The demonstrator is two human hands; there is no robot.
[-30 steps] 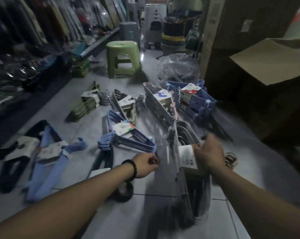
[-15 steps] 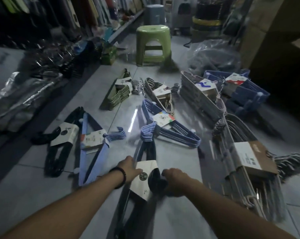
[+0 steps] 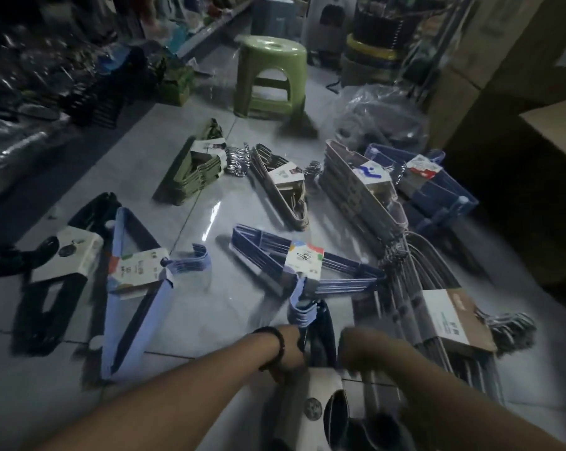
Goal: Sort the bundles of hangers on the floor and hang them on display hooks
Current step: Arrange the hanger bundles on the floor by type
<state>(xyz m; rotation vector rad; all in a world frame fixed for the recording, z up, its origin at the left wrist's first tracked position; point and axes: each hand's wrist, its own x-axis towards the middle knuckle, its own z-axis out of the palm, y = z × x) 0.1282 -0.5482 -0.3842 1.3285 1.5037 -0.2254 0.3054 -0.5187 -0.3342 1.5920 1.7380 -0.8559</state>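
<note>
Several banded hanger bundles lie on the tiled floor. A dark navy bundle (image 3: 324,340) with a white label sits right below me, and both hands grip it: my left hand (image 3: 290,351), with a black wristband, on its left side, my right hand (image 3: 363,349) on its right. Just beyond lies a blue bundle (image 3: 285,258). A light blue bundle (image 3: 135,288) and a black bundle (image 3: 57,275) are at the left. A grey wire bundle (image 3: 438,307) with a cardboard band lies to the right. Green (image 3: 197,167), beige (image 3: 285,187), pale (image 3: 360,190) and blue plastic (image 3: 434,187) bundles lie farther back.
A green plastic stool (image 3: 270,76) stands at the far end of the aisle. Packed shelves (image 3: 47,76) run along the left. Cardboard boxes (image 3: 516,76) rise on the right, with a crumpled plastic bag (image 3: 382,122) in front of them.
My right hand let go of the grey wire bundle and moved left. Both hands closed on the dark navy bundle and drew it toward me. My view shifted left and down.
</note>
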